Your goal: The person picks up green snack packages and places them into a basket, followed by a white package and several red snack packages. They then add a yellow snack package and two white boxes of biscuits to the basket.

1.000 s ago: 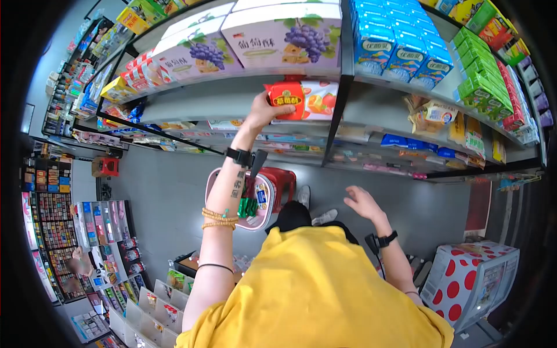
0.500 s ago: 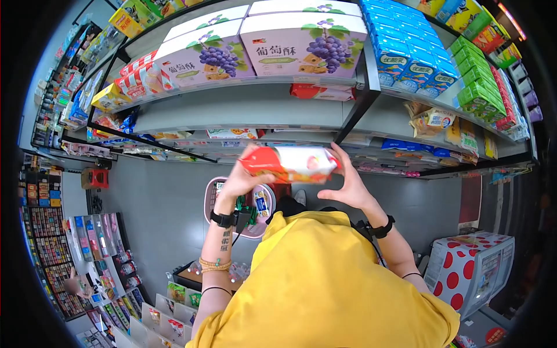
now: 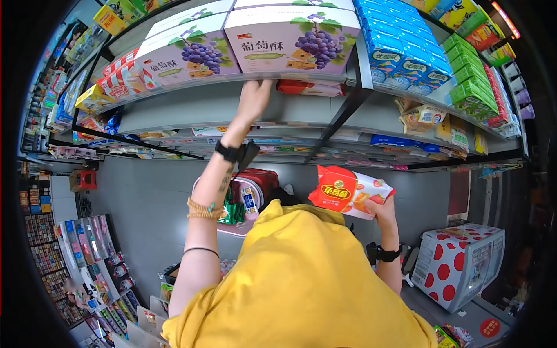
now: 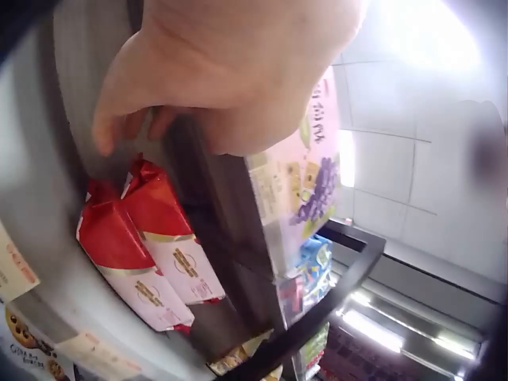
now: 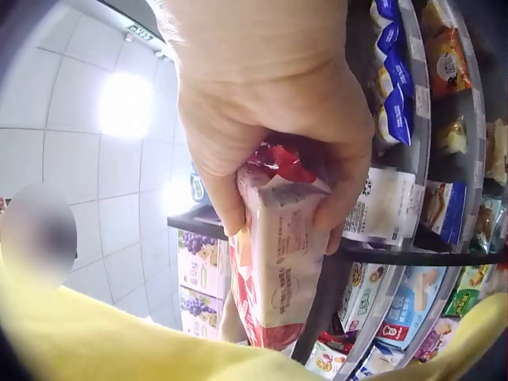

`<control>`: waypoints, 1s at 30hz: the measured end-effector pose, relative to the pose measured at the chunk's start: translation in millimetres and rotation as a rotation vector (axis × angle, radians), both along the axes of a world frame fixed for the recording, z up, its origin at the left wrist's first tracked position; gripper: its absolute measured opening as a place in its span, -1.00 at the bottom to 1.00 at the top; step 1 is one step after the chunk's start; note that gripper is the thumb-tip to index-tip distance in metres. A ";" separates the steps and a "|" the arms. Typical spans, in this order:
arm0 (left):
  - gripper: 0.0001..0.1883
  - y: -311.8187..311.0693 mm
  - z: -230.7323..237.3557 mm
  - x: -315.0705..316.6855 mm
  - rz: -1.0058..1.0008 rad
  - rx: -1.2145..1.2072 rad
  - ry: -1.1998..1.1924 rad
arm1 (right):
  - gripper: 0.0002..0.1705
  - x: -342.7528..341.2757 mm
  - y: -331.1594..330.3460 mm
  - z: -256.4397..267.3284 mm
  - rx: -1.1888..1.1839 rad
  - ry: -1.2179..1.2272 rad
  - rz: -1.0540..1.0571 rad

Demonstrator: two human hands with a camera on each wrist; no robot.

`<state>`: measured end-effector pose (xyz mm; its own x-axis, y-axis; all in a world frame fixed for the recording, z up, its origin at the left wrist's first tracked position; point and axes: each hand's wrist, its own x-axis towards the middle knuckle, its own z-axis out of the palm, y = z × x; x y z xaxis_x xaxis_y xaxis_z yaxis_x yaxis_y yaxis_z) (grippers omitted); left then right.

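Observation:
My right hand [image 3: 385, 213] grips one end of a red and white packet of strawberry biscuits [image 3: 339, 190], held out in front of the yellow shirt. The right wrist view shows thumb and fingers on opposite sides of this packet [image 5: 279, 254]. My left hand [image 3: 254, 100] reaches into the shelf below the grape boxes, its fingertips hidden by the shelf edge in the head view. In the left wrist view the left hand [image 4: 214, 79] has loosely bent fingers and holds nothing. Two matching red and white packets [image 4: 171, 226] lie side by side on the shelf just beyond its fingers.
Large grape-printed boxes [image 3: 293, 43] stand on the shelf above, beside blue drink cartons [image 3: 394, 55]. A black shelf post [image 3: 362, 64] stands right of the shelved packets. On the floor is a pink basket [image 3: 235, 234] with goods; a red-dotted white cabinet [image 3: 444, 264] stands at right.
The left hand took a biscuit packet off the shelf and brought it down to the right hand, which now holds it at the right. The left hand has gone back up into the shelf.

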<state>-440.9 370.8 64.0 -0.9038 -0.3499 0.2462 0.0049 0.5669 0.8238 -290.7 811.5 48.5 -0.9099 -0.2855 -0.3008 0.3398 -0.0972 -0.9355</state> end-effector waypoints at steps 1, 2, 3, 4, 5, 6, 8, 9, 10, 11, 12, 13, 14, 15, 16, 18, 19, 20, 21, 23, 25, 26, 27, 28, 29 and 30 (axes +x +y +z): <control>-0.58 -14.6 -18.5 -20.8 -0.034 -0.011 -0.078 | -0.39 6.3 5.6 0.4 -0.004 -0.025 -0.054; -0.59 -16.3 -22.3 -28.4 -0.070 0.104 -0.099 | -0.39 11.0 8.3 2.8 -0.016 0.001 -0.085; -0.60 -15.8 -20.3 -34.4 -0.100 0.218 -0.121 | -0.38 14.9 11.6 2.1 -0.024 0.007 -0.106; -0.62 -12.1 -20.5 -37.0 -0.138 0.459 -0.088 | -0.38 19.7 15.3 0.8 -0.033 0.009 -0.129; -0.65 -8.4 -20.6 -39.6 -0.163 0.701 -0.055 | -0.37 23.2 18.3 -0.7 -0.042 0.013 -0.151; -0.65 -8.2 -20.5 -46.3 -0.174 0.760 -0.069 | -0.37 25.2 19.9 -2.7 -0.057 0.016 -0.173; -0.66 -5.1 -21.6 -53.4 -0.183 0.737 -0.132 | -0.35 31.1 23.3 -7.8 -0.085 0.021 -0.217; -0.66 -4.6 -23.3 -60.3 -0.189 0.678 -0.177 | -0.31 33.4 26.0 -11.0 -0.081 0.030 -0.217; -0.67 -5.2 -23.6 -63.0 -0.196 0.627 -0.213 | -0.28 33.5 28.8 -14.4 -0.078 0.042 -0.215; -0.67 -5.5 -24.7 -63.7 -0.202 0.584 -0.243 | -0.24 33.2 30.6 -15.6 -0.075 0.055 -0.213; -0.67 -5.6 -22.6 -61.1 -0.209 0.558 -0.262 | -0.27 31.9 29.3 -10.6 -0.083 0.053 -0.202; -0.68 -6.4 -20.6 -58.1 -0.214 0.541 -0.273 | -0.30 29.9 26.3 -2.3 -0.091 0.050 -0.191; -0.68 -6.7 -19.3 -54.5 -0.216 0.534 -0.275 | -0.33 27.7 24.3 2.6 -0.099 0.046 -0.179; -0.69 -6.4 -13.2 -47.8 -0.217 0.528 -0.275 | -0.33 25.4 24.2 2.6 -0.104 0.050 -0.175; -0.68 -4.7 -7.8 -40.9 -0.220 0.534 -0.265 | -0.33 23.4 24.4 2.1 -0.109 0.054 -0.169; -0.67 -0.2 5.5 -25.1 -0.224 0.545 -0.244 | -0.33 17.9 23.1 1.0 -0.120 0.049 -0.153; -0.67 3.2 9.6 -18.7 -0.215 0.567 -0.213 | -0.32 14.8 22.1 0.9 -0.123 0.041 -0.144; -0.67 7.9 12.3 -12.3 -0.204 0.592 -0.182 | -0.32 12.4 21.6 0.9 -0.125 0.031 -0.133; -0.67 10.0 13.3 -8.3 -0.191 0.617 -0.149 | -0.32 9.7 20.4 -0.4 -0.131 0.034 -0.132; -0.66 8.6 9.6 -4.2 -0.190 0.626 -0.135 | -0.32 5.1 17.3 -5.5 -0.142 0.040 -0.128; -0.66 8.1 7.1 2.6 -0.187 0.651 -0.131 | -0.30 1.9 15.8 -8.1 -0.144 0.045 -0.104; -0.66 7.5 7.1 6.0 -0.184 0.671 -0.130 | -0.29 0.0 14.9 -8.5 -0.144 0.050 -0.091; -0.66 7.3 8.0 9.8 -0.180 0.691 -0.128 | -0.29 -1.4 14.1 -8.1 -0.153 0.056 -0.078; -0.67 7.9 9.3 13.2 -0.171 0.696 -0.127 | -0.28 -2.6 13.3 -7.3 -0.160 0.061 -0.064; -0.67 8.6 11.8 15.0 -0.161 0.700 -0.124 | -0.27 -4.3 12.2 -6.1 -0.167 0.067 -0.048; -0.67 8.7 13.8 16.9 -0.151 0.705 -0.120 | -0.27 -5.8 10.9 -4.8 -0.171 0.067 -0.041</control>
<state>-424.1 379.5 77.8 -0.9613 -0.2581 -0.0960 -0.0726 -0.0986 0.9925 -296.5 822.4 43.7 -0.9382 -0.2897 -0.1892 0.2695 -0.2693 -0.9246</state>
